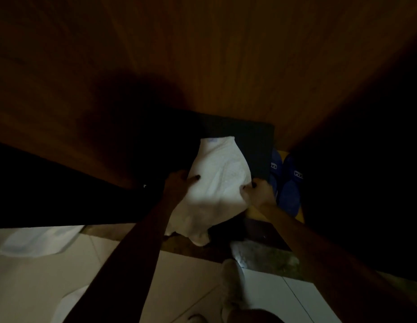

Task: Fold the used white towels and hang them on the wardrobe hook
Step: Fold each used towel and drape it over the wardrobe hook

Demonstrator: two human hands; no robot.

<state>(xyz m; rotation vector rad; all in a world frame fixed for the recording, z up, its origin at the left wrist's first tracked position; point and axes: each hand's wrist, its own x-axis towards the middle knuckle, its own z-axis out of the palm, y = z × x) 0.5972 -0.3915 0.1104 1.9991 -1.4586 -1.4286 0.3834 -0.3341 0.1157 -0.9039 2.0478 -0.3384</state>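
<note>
Head view, dim. Left hand (179, 184) pinches towel (220, 180) edge at 9 o'clock; right hand (257, 192) grips it at 3. Towel held mid-air before wardrobe (226, 66). Risk: loose tail at 6 o'clock sags, undoing fold; hook unseen in dark.

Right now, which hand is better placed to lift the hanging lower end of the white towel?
Left, probably. The loose end of the white towel hangs lowest below the left hand, beside that forearm, so its reach is shorter. The right hand pinches the opposite edge and could hold it alone.
</note>
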